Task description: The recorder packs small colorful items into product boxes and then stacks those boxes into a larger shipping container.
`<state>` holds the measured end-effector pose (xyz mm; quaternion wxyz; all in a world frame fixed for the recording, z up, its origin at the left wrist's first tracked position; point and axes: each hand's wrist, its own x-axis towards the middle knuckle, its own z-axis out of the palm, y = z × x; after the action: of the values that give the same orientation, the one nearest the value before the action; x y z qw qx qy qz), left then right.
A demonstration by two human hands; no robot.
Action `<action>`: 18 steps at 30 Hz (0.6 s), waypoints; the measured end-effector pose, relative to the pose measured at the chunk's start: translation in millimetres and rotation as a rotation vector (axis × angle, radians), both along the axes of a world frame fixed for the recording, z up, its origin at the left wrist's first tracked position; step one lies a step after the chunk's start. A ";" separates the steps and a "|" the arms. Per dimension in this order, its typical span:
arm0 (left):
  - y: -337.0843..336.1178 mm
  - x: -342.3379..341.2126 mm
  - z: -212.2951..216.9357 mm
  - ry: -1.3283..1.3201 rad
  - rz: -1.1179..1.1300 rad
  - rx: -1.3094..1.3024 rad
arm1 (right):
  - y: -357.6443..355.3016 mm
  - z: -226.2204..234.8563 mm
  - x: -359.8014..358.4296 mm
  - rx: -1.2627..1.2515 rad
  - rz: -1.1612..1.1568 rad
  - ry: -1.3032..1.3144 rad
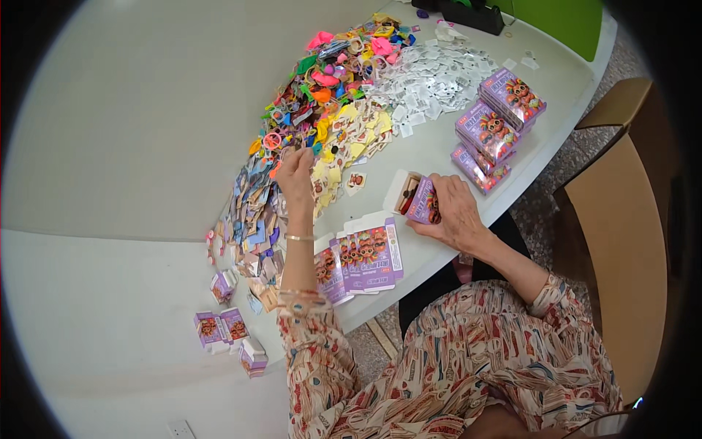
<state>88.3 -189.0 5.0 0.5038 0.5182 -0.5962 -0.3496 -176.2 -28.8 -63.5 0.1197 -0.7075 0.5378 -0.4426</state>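
My right hand (459, 212) grips a small purple carton (422, 203) printed with cartoon characters. Its white end flap stands open to the left, and some dark and red contents show inside. My left hand (295, 173) is over the edge of a heap of colourful small toys and trinkets (322, 91), its fingers drawn together. Whatever is between those fingertips is hidden. Beside that hand lie yellow-and-white picture cards (358, 132) and a pile of bluish and brown flat pieces (256, 208). Flattened purple cartons (365, 256) are spread on the table below.
Filled-out purple cartons (488, 132) are stacked near the table's right edge. Small white-and-grey packets (439, 77) form a heap at the back. More purple cartons (219, 329) stand at the lower left. A black tape dispenser (472, 16) sits at the far end; a brown chair (621, 219) is at right.
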 end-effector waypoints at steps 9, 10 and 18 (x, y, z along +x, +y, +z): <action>123.6 -83.4 30.7 -0.308 -0.194 -0.116 | -0.9 5.0 10.7 -0.013 -0.016 0.031; 126.6 -86.2 27.7 -0.305 -0.194 -0.115 | 0.3 6.0 11.0 -0.018 -0.006 0.026; 141.4 -102.7 23.6 -0.643 -0.167 -0.402 | 3.4 5.2 9.2 0.016 -0.014 -0.022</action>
<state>-14.4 -47.6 28.6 0.3526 0.4418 -0.8205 -0.0851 -167.0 -25.4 -58.3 0.1282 -0.6979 0.5447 -0.4470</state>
